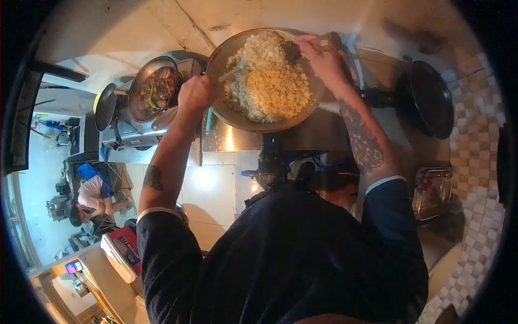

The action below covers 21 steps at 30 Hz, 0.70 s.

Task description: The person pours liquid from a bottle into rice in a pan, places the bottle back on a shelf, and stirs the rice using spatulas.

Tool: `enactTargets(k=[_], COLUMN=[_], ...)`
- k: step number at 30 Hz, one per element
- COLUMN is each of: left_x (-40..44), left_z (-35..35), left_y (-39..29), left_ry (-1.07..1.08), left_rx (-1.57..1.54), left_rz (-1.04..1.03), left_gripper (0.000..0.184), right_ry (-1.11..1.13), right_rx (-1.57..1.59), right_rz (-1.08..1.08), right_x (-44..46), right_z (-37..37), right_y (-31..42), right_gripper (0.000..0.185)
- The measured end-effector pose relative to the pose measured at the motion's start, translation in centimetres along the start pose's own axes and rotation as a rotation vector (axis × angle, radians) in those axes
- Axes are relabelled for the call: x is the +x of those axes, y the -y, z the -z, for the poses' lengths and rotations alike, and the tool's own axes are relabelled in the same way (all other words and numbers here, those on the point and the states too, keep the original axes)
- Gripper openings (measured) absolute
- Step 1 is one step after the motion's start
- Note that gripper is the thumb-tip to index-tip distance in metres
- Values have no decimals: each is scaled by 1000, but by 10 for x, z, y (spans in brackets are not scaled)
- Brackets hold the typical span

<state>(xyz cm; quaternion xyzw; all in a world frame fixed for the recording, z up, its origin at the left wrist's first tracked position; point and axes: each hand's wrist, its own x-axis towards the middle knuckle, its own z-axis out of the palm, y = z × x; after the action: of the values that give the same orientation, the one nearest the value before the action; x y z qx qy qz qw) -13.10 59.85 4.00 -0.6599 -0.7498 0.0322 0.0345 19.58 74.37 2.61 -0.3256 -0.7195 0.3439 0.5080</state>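
Observation:
A large round pan [280,127] holds a heap of rice [275,81], yellow in the middle and paler at the back and left. At the pan's left edge my left hand [197,94] is closed around a thin utensil [229,74] whose end reaches over the rice. My right hand [324,58] is at the pan's upper right, fingers wrapped round the handle of a dark spatula [291,51] that touches the rice.
Left of the large pan, a smaller pan [155,89] holds dark food with a green chili. A dark pan [105,108] is farther left, and a black pan [429,100] hangs or stands at right. A seated person [93,200] is at far left.

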Motion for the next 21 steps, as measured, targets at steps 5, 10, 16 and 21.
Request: enactTargets(k=[5,10,16,21], left_x=[-28,-29,4,17], left_z=[81,133,63,22], left_y=[11,26,49,-8], left_ry=[-65,-216,-82,8], left_rx=[64,257,300,-38], left_rz=[-92,-172,-280,-38], left_gripper=[26,24,23,22], right_ry=[66,236,-43,-39], right_rx=[16,-61,-352,-45], right_rz=[105,169,69,58], right_x=[-4,17,4,13], right_z=[26,63,18,-11], right_y=[36,54,16,-25], right_gripper=[16,20,18,14])
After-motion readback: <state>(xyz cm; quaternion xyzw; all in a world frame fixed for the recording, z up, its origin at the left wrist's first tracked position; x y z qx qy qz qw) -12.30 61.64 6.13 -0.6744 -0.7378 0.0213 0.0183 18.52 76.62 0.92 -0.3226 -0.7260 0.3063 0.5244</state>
